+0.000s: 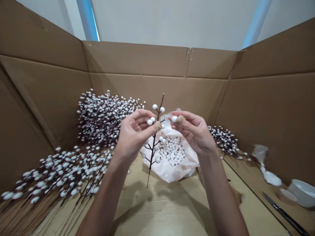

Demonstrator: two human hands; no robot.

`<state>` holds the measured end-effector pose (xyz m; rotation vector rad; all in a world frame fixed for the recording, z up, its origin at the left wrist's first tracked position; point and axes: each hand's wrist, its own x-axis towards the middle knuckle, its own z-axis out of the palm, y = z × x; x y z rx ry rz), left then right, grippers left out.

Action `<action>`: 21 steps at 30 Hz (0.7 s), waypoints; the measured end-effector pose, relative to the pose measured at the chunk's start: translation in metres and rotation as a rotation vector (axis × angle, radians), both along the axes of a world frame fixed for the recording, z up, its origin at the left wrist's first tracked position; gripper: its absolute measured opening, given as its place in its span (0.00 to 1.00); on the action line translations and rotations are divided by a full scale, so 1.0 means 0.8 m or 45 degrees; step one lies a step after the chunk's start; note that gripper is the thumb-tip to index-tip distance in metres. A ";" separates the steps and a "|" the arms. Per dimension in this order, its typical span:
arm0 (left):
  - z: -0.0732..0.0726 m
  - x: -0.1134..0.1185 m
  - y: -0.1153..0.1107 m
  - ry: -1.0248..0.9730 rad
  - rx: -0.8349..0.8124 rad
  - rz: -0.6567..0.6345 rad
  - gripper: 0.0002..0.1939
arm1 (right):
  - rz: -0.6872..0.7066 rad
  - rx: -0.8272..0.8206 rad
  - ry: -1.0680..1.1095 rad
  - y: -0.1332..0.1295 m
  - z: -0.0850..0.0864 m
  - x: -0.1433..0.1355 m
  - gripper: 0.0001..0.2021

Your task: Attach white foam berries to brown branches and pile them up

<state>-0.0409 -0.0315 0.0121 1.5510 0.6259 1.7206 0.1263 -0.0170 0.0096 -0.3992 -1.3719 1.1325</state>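
Observation:
My left hand [139,131] pinches a dark brown stem [153,147] that stands nearly upright, with white berries along its short side twigs. Tan tape covers the thumb tip. Just to the right, my right hand [194,129] holds one loose white berry [174,119] between its fingers and a thumb also wrapped in tan tape. That berry is apart from the stem, close to a bare twig tip. Behind and below the hands lies an open plastic bag [168,173] with many small white berries [172,150] in it.
Piles of finished-looking berry stems [100,118] lie at the left, more [73,173] nearer me. A smaller bunch [225,141] lies right. Black tweezers [283,211], a white bowl [302,193] and crumpled plastic [270,177] are at far right. Cardboard walls [157,62] surround the table.

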 end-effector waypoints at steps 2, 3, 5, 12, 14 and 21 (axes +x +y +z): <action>-0.002 0.001 0.001 0.004 0.004 -0.008 0.10 | -0.075 0.062 0.031 0.001 -0.001 -0.002 0.05; -0.002 0.002 0.001 0.005 0.007 -0.014 0.10 | -0.118 0.107 0.047 0.001 -0.003 -0.005 0.04; -0.004 0.004 0.002 0.001 0.012 -0.029 0.10 | -0.196 0.217 0.075 0.002 -0.006 -0.011 0.03; -0.007 0.012 0.001 -0.022 -0.001 -0.040 0.11 | -0.301 0.352 0.118 -0.003 -0.015 -0.031 0.05; -0.007 0.013 0.000 -0.029 -0.012 -0.037 0.12 | -0.324 0.358 0.111 -0.004 -0.015 -0.033 0.05; -0.008 0.013 0.001 -0.018 -0.012 -0.004 0.12 | -0.427 0.379 0.049 -0.007 -0.014 -0.033 0.05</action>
